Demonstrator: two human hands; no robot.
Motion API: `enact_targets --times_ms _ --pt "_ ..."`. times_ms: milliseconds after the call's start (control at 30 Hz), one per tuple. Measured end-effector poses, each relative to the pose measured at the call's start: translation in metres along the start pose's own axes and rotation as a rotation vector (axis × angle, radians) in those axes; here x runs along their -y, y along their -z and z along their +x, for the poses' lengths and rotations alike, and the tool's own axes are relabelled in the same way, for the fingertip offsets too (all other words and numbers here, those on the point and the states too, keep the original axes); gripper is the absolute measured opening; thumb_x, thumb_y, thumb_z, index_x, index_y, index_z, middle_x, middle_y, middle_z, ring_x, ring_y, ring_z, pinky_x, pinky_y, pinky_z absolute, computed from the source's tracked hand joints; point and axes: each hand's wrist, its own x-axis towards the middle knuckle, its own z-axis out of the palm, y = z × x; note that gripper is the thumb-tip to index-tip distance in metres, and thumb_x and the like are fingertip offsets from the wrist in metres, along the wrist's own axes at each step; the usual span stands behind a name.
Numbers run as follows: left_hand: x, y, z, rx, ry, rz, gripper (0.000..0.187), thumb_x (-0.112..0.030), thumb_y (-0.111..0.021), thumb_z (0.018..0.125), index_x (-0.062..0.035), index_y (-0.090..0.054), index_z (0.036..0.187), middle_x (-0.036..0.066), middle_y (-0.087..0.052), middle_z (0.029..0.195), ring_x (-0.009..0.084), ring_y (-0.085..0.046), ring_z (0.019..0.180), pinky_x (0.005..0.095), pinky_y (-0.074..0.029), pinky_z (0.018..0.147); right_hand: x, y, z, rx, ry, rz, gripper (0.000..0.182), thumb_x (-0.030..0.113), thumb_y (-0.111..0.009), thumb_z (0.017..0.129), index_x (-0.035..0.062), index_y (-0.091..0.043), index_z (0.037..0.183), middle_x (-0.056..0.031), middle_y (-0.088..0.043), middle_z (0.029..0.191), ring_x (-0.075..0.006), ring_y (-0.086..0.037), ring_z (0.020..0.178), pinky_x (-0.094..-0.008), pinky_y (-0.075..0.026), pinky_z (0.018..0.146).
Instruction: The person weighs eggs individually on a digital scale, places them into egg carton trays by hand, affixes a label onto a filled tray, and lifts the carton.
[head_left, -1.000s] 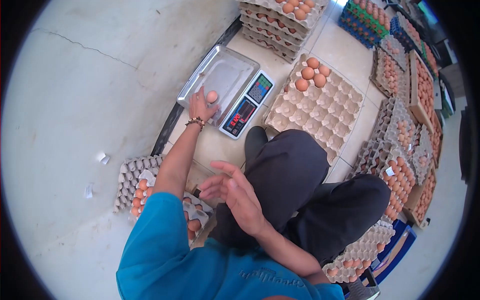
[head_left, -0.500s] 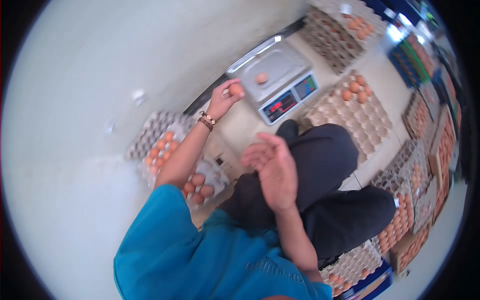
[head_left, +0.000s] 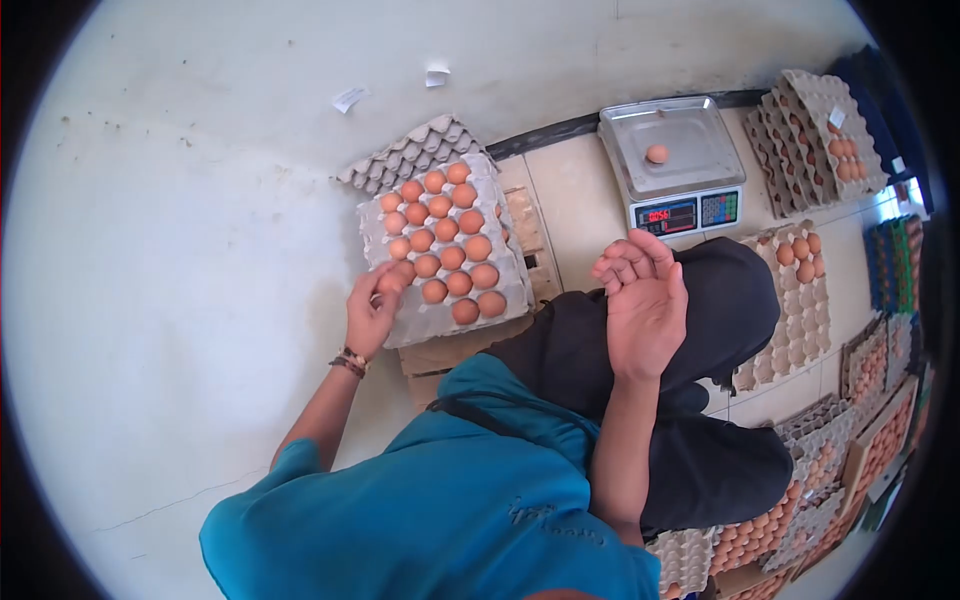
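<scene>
My left hand (head_left: 375, 312) holds a brown egg (head_left: 389, 283) at the lower left edge of a grey carton tray (head_left: 415, 322). Several rows of brown eggs sit in that tray. Palm up above my knee, my right hand (head_left: 645, 308) is empty, its fingers loosely curled and apart from the palm. A digital scale (head_left: 672, 150) with a metal pan and lit red digits stands on the floor beyond it. One brown egg (head_left: 656, 154) rests on the pan.
Behind the egg tray an empty carton tray (head_left: 420, 155) leans at the wall. Stacked trays (head_left: 800, 150) stand right of the scale. Another tray (head_left: 790, 345) with several eggs lies right of my knee. More egg trays (head_left: 750, 540) fill the lower right.
My left hand has moved from beside the scale to the egg tray, still holding an egg. The view has turned toward the tray. My right hand stays palm up.
</scene>
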Motion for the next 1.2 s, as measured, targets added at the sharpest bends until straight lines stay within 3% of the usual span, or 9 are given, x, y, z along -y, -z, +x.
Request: enact_targets --times_ms 200,300,400,533,667,767,833,1000,1200 --pt "0.014 -0.010 -0.026 -0.033 -0.114 0.417 0.038 -0.008 -0.071 0.083 -0.0043 -0.061 0.119 0.015 -0.062 0.109 0.0274 -0.062 0.103 0.0351 -0.051 0.090 -0.001 -0.001 -0.006 0.012 0.006 0.037 0.051 0.036 -0.033 0.103 -0.0065 -0.046 0.128 -0.0197 -0.061 0.108 -0.0253 -0.060 0.097 -0.0386 -0.047 0.092" --pt "0.024 -0.013 -0.020 0.025 -0.368 0.499 0.030 -0.007 -0.070 0.083 -0.0036 -0.064 0.112 0.015 -0.061 0.107 0.0296 -0.060 0.104 0.0377 -0.050 0.090 0.004 -0.002 -0.010 -0.020 0.024 0.015 0.050 0.035 -0.035 0.103 -0.0070 -0.046 0.127 -0.0194 -0.061 0.106 -0.0248 -0.060 0.096 -0.0386 -0.047 0.091" --pt "-0.010 -0.026 -0.010 -0.073 -0.354 0.429 0.026 -0.006 -0.069 0.083 -0.0030 -0.065 0.108 0.014 -0.060 0.108 0.0298 -0.060 0.104 0.0387 -0.050 0.089 0.023 -0.008 -0.023 -0.010 0.037 -0.106 0.051 0.036 -0.040 0.101 -0.0073 -0.047 0.126 -0.0197 -0.062 0.105 -0.0256 -0.061 0.095 -0.0385 -0.047 0.090" --pt "-0.101 -0.079 0.048 -0.061 -0.658 0.309 0.028 -0.004 -0.069 0.082 -0.0039 -0.065 0.110 0.013 -0.058 0.110 0.0293 -0.059 0.104 0.0392 -0.049 0.089 0.068 -0.013 -0.060 -0.017 0.163 -0.193 0.051 0.038 -0.046 0.098 -0.0074 -0.050 0.121 -0.0198 -0.062 0.101 -0.0281 -0.060 0.094 -0.0397 -0.047 0.087" --pt "-0.182 -0.177 0.130 0.266 -0.873 0.189 0.035 -0.003 -0.067 0.081 -0.0053 -0.062 0.115 0.014 -0.058 0.113 0.0325 -0.058 0.107 0.0384 -0.047 0.092 0.126 0.010 -0.088 -0.248 0.403 -0.197 0.040 0.032 -0.049 0.095 -0.0050 -0.053 0.111 -0.0159 -0.058 0.093 -0.0262 -0.057 0.088 -0.0393 -0.046 0.083" --pt "-0.191 -0.274 0.198 0.554 -0.940 0.158 0.040 -0.007 -0.065 0.082 -0.0072 -0.058 0.121 0.018 -0.057 0.119 0.0363 -0.056 0.111 0.0413 -0.047 0.095 0.169 0.056 -0.123 -0.635 0.562 -0.264 0.032 0.025 -0.048 0.096 -0.0023 -0.055 0.111 -0.0115 -0.057 0.099 -0.0215 -0.054 0.093 -0.0346 -0.044 0.086" --pt "-0.169 -0.351 0.243 0.583 -1.013 0.276 0.043 -0.010 -0.062 0.083 -0.0110 -0.057 0.125 0.019 -0.053 0.125 0.0387 -0.055 0.112 0.0428 -0.049 0.094 0.190 0.076 -0.150 -0.908 0.663 -0.303 0.028 0.023 -0.050 0.097 -0.0009 -0.057 0.109 -0.0092 -0.056 0.102 -0.0193 -0.053 0.093 -0.0335 -0.043 0.088" --pt "-0.144 -0.466 0.266 0.605 -0.731 0.702 0.044 -0.011 -0.059 0.082 -0.0170 -0.060 0.125 0.020 -0.053 0.120 0.0422 -0.057 0.105 0.0463 -0.052 0.089 0.218 0.077 -0.230 -1.323 0.866 -0.698 0.032 0.024 -0.049 0.099 -0.0021 -0.057 0.116 -0.0084 -0.058 0.103 -0.0190 -0.055 0.098 -0.0318 -0.043 0.090" --pt "-0.094 -0.504 0.275 0.483 -0.673 0.606 0.034 -0.007 -0.061 0.082 -0.0163 -0.063 0.115 0.021 -0.054 0.112 0.0400 -0.061 0.095 0.0470 -0.056 0.080 0.210 0.089 -0.255 -1.464 0.847 -0.792 0.029 0.020 -0.047 0.100 -0.0026 -0.058 0.114 -0.0078 -0.061 0.098 -0.0157 -0.058 0.093 -0.0276 -0.045 0.084"
